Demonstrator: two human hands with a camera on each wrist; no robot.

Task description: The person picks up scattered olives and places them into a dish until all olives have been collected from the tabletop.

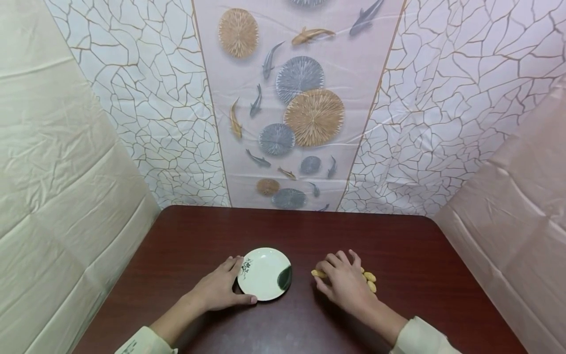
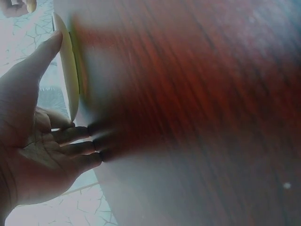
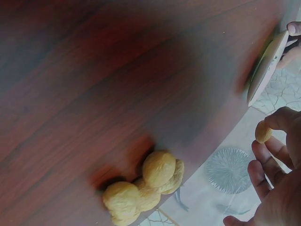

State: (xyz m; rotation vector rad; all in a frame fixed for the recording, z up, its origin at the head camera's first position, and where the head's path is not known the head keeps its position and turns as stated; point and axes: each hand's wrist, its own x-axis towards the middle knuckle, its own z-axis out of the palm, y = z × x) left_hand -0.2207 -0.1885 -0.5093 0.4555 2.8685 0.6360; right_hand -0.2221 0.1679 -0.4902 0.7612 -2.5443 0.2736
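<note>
A round white plate [image 1: 265, 275] with a dark green patch and a small floral print lies on the table. My left hand [image 1: 218, 287] holds its rim, thumb [image 2: 49, 44] at the near edge and fingers round the left side. To the right, my right hand [image 1: 347, 282] pinches a small yellow, oval, nut-like piece [image 3: 263, 132] between thumb and fingertip, with the other fingers spread. Several more yellow pieces [image 3: 150, 181] lie grouped beside and partly behind that hand. I cannot tell exactly what kind the pieces are.
The dark red-brown wooden table [image 1: 212, 226] has rounded far corners. A patterned cloth [image 1: 274, 162] with fish and round leaves hangs behind it. Pale cloth walls [image 1: 66, 196] stand on both sides.
</note>
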